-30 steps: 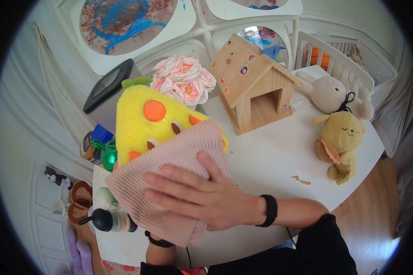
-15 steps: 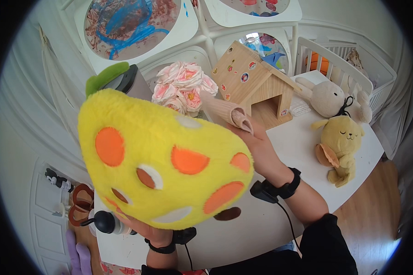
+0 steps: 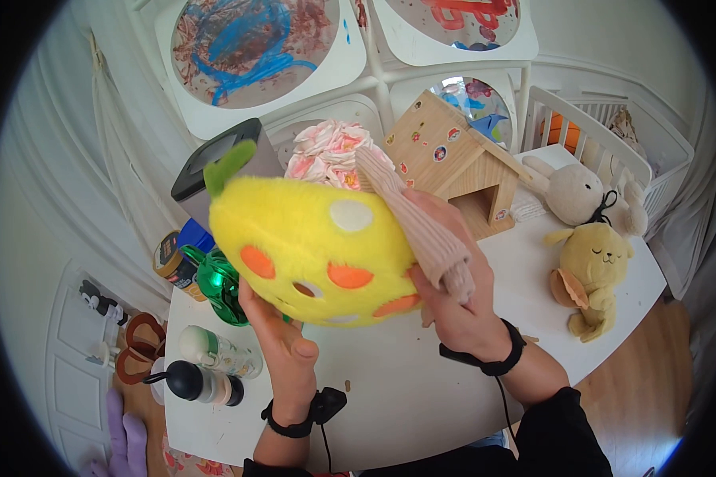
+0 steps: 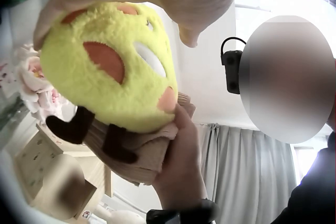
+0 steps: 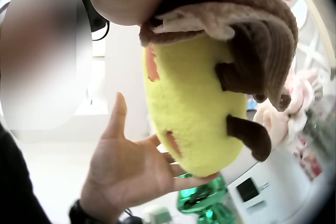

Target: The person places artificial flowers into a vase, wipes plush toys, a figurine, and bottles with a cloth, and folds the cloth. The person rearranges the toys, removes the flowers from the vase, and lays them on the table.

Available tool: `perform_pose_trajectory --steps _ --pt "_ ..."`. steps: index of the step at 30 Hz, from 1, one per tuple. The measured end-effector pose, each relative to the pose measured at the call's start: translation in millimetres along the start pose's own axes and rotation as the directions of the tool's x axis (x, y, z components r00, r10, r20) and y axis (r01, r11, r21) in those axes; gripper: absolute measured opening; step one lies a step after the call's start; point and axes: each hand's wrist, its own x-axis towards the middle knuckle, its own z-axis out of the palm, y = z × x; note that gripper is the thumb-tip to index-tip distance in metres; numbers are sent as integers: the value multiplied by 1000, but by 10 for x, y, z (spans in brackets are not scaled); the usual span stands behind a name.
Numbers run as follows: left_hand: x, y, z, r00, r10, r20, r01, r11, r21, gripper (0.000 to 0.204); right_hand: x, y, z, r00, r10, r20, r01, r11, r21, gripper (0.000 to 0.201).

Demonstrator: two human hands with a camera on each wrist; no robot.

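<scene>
A fuzzy yellow plush toy [image 3: 318, 230] with orange and white spots, a green leafy top [image 3: 229, 165] and brown feet [image 4: 73, 124] is held up over the table. My left hand [image 3: 285, 350] supports its left end, fingers stretched along the underside and thumb standing away from it, as the right wrist view shows. At the other end, my right hand [image 3: 473, 318] grips a ribbed pink cloth [image 3: 422, 222] against the plush. Folds of the cloth bunch beside the feet in the right wrist view.
Behind the plush stand pink flowers [image 3: 330, 151], a grey bin [image 3: 207, 171] and a stickered wooden house [image 3: 433, 147]. Two bottles [image 3: 215, 350] and a shiny green object [image 3: 219, 282] are at the left. A yellow plush dog [image 3: 595, 258] and a white plush rabbit [image 3: 574, 191] lie right.
My right hand has gone from lying flat over the cloth on the plush to gripping the cloth at its right end. The plush has turned and tipped away from the head camera.
</scene>
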Motion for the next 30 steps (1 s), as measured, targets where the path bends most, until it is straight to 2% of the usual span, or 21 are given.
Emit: perform_pose_trajectory --steps 1,2,3,5,6,8,9,11,12,14,15,16,18,21,22,24,26,27,28,29,30 --pt "14 5 -15 997 -72 10 72 997 14 111 22 7 -52 970 -231 74 242 935 -260 66" --pt "24 8 -36 989 -144 20 143 989 28 121 31 -20 -60 969 -234 83 248 935 -254 66" --pt "14 -45 -84 990 -140 9 140 990 29 121 36 -79 -60 945 -269 185 318 887 -334 66" --pt "-5 -163 -171 993 -108 43 108 994 10 94 32 -167 -19 888 -292 356 422 825 -375 68" --pt "-9 -147 -171 994 -106 33 106 994 10 94 9 -187 18 884 -294 364 427 826 -368 68" --pt "24 -81 -119 967 -249 -51 239 959 -154 85 -54 -222 90 800 -287 526 510 787 -347 75" --pt "48 -101 -139 967 -250 -58 238 959 -154 85 -86 -259 124 797 -287 532 512 788 -341 75" --pt "80 -161 -206 936 -352 34 352 935 -25 63 -131 -322 183 710 -156 687 481 820 -311 81" --pt "87 -155 -208 934 -356 26 356 934 -26 63 -130 -319 194 706 -153 692 479 823 -306 81" --pt "85 -112 -186 848 -485 216 508 859 -66 55 -128 -315 197 621 -56 782 422 865 -273 87" --pt "69 -80 -176 811 -539 227 555 832 -4 58 -125 -305 195 618 -53 785 420 866 -272 87" --pt "63 -86 -170 810 -542 226 558 830 -8 58 -113 -281 190 634 -51 772 409 869 -279 87" --pt "71 -99 -149 898 -246 364 205 968 147 66 -62 -219 157 651 -45 758 397 871 -289 87" --pt "-20 -90 -42 892 -221 394 227 973 30 70 58 -100 23 779 -59 624 273 928 -254 81" --pt "-57 -107 -28 877 -211 431 246 969 -25 69 83 -72 -19 781 -57 622 271 928 -256 81" --pt "-98 -58 57 894 -230 385 290 951 -107 63 115 -40 -82 811 -46 584 157 978 -140 79" --pt "-102 -60 70 896 -339 286 383 916 -116 56 96 -103 -76 785 -44 618 164 977 -138 78" --pt "-92 -81 78 895 -340 289 386 915 -115 56 77 -155 -68 759 -43 649 170 976 -134 77" --pt "-67 -117 86 915 -349 201 382 911 -154 48 60 -216 -60 762 -41 646 169 976 -137 77" --pt "-38 -134 89 927 -358 110 373 908 -192 41 42 -292 -48 708 -19 706 200 964 -174 77" --pt "9 -124 77 927 -358 112 373 908 -190 41 16 -358 -30 648 5 761 235 950 -207 78"
